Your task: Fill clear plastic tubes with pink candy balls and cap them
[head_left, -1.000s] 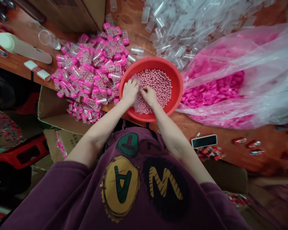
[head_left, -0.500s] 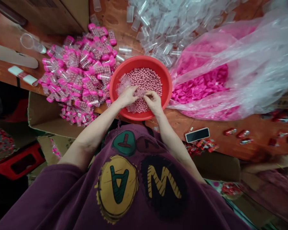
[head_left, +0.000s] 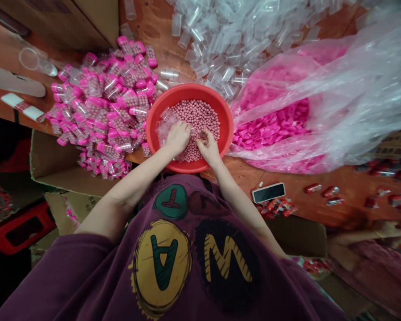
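Pink beads [head_left: 200, 111] fill much of a red bowl [head_left: 230, 129], with clear plastic pieces [head_left: 165, 127] along its left side. Over the bowl, my left hand [head_left: 178, 137] has its fingers bent down and pressed together; what they hold is hidden. My right hand [head_left: 209, 147] is beside it, thumb and fingers pinched on something small that I cannot make out. Left of the bowl lies a heap of bead-filled tubes with pink caps [head_left: 103, 107]. Bright pink caps [head_left: 274, 125] lie in a clear plastic bag [head_left: 347, 102] on the right.
Clear tubes [head_left: 227, 40] are piled behind the bowl. A phone [head_left: 269, 192] lies near the table edge, beside red wrapped items [head_left: 277, 207]. Cardboard boxes stand at the back left [head_left: 87, 22] and below the table edge [head_left: 63, 162]. Another person's arm [head_left: 357, 236] shows at lower right.
The view has shifted slightly, moving the scene left and a little down. My left hand has turned more knuckles-up, its fingers now curled over the beads. My right hand stays pinched close by.
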